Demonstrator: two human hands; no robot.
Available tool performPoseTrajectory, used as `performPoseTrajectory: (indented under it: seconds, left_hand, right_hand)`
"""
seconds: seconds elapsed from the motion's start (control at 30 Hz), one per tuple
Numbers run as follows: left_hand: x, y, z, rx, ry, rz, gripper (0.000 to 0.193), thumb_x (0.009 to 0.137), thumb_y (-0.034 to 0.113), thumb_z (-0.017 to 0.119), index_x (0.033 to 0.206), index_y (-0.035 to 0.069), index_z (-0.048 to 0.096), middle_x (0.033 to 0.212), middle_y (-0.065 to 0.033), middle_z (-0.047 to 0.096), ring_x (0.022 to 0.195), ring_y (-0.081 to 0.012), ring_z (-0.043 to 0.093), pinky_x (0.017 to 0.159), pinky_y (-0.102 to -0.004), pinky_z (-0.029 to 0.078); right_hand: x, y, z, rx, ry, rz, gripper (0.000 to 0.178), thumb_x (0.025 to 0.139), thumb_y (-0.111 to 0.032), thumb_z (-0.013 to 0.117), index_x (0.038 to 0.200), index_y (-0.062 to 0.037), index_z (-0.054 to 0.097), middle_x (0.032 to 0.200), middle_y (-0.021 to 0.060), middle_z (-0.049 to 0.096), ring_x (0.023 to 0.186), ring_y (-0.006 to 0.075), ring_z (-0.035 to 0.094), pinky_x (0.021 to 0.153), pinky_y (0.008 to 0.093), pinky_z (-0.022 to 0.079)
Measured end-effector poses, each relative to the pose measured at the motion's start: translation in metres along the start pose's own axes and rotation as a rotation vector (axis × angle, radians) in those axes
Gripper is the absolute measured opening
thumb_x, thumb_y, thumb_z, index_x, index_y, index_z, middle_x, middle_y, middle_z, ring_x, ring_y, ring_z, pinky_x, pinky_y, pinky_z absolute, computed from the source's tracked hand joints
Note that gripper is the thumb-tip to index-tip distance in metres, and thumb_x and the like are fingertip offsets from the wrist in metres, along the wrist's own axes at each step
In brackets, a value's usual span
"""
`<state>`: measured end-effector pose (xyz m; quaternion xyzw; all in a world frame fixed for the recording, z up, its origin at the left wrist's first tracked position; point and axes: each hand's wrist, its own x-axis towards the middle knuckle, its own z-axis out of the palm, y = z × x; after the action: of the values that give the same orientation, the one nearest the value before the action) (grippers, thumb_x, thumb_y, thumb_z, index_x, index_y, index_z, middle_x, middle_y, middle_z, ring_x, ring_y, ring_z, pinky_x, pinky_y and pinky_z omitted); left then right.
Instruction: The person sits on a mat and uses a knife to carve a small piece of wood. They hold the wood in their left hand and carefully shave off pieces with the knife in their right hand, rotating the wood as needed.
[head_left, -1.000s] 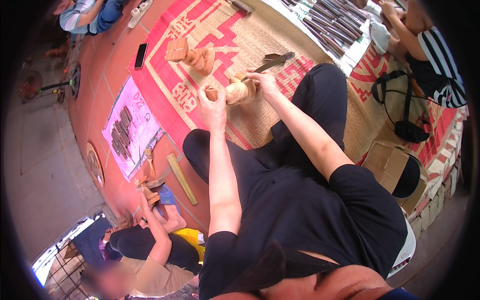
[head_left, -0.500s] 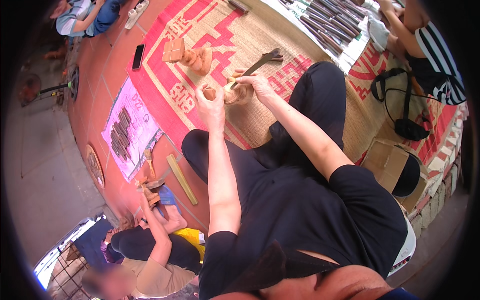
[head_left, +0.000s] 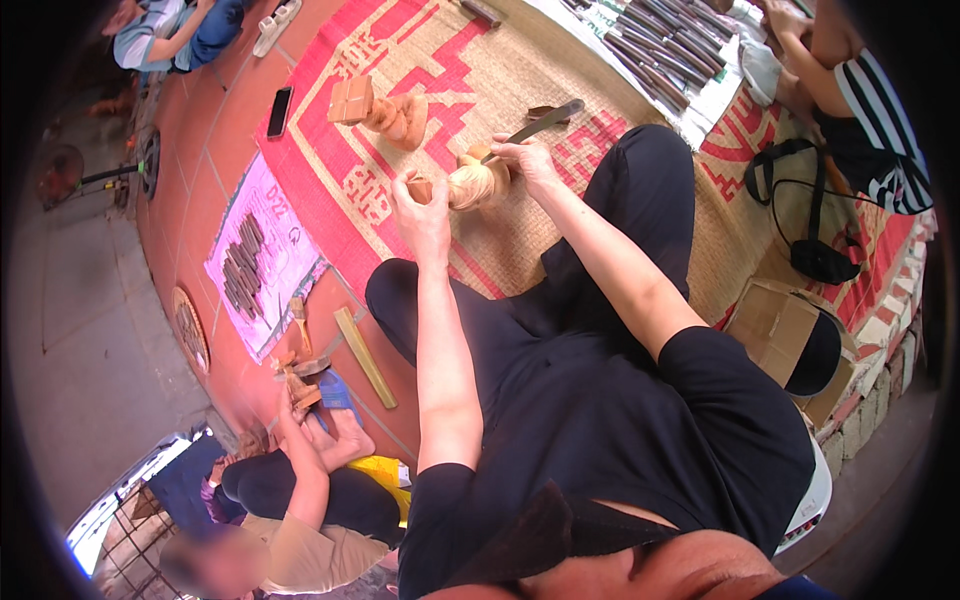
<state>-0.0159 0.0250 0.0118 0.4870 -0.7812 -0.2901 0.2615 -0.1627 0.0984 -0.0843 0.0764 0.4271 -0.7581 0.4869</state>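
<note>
A pale wooden carving with rounded forms and a block-like base lies on its side over the woven mat, in front of my bent legs. My left hand is closed round its base end. In my right hand is a long flat metal tool, like a file; its near end meets the top of the carving and its far end points up to the right. Beyond the carving lies a small dark piece, partly behind the tool. A second wooden carving with a square base rests on the mat farther off.
Many dark-handled tools lie on a white cloth at the far right, near another person's arm. A phone sits at the mat's left edge. Dark sticks cover a pink cloth. At lower left a co-worker handles wood. A cardboard box stands right.
The metal tool has slid a little to the right along with my right hand, uncovering more of the carving's pale surface. My left hand keeps its grip on the base.
</note>
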Motion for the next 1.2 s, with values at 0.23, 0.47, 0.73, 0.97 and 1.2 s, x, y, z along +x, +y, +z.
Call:
performPoseTrajectory:
  seconds: [0.23,0.47,0.73,0.97,1.2]
  left_hand:
    - [0.003,0.003,0.004,0.013,-0.004,-0.005,0.045,0.078,0.027,0.071,0.114,0.005,0.056,0.111,-0.0142,0.057,0.104,-0.0284,0.057,0.091,-0.0393,0.045]
    - [0.000,0.000,0.005,0.004,-0.015,0.012,0.045,0.079,0.028,0.071,0.114,0.005,0.056,0.111,-0.0145,0.057,0.104,-0.0281,0.057,0.090,-0.0390,0.045]
    - [0.002,0.000,-0.007,-0.122,-0.112,0.026,0.046,0.076,0.022,0.072,0.116,0.006,0.056,0.110,-0.0109,0.057,0.103,-0.0258,0.058,0.091,-0.0367,0.045]
    - [0.002,0.008,-0.024,0.247,-0.159,0.624,0.066,0.063,0.018,0.078,0.123,0.012,0.053,0.115,-0.0096,0.054,0.109,-0.0294,0.052,0.098,-0.0433,0.040]
    - [-0.015,-0.015,-0.020,0.343,-0.223,0.531,0.084,0.063,0.019,0.078,0.138,0.014,0.040,0.127,-0.0131,0.048,0.123,-0.0326,0.042,0.108,-0.0467,0.029]
  right_hand:
    - [0.007,0.014,-0.001,0.011,-0.106,-0.043,0.035,0.073,-0.002,0.074,0.107,0.0041,0.065,0.096,0.0127,0.069,0.088,0.0183,0.066,0.087,0.0282,0.049]
    - [-0.003,0.008,0.005,-0.149,-0.154,-0.111,0.038,0.072,0.000,0.073,0.110,0.0023,0.066,0.095,0.0098,0.071,0.090,0.0156,0.065,0.084,0.0262,0.049]
    - [0.007,0.002,-0.011,-0.111,-0.033,-0.049,0.035,0.073,-0.007,0.074,0.107,-0.0008,0.068,0.088,0.0101,0.069,0.082,0.0197,0.064,0.080,0.0334,0.048]
    - [0.011,0.008,-0.019,0.063,-0.163,0.040,0.031,0.080,-0.011,0.071,0.110,-0.0047,0.066,0.105,0.0067,0.067,0.102,0.0182,0.060,0.088,0.0364,0.044]
    - [0.006,0.023,-0.021,0.058,-0.077,0.093,0.034,0.081,-0.010,0.070,0.114,-0.0014,0.064,0.104,0.0068,0.066,0.100,0.0172,0.061,0.090,0.0375,0.047]
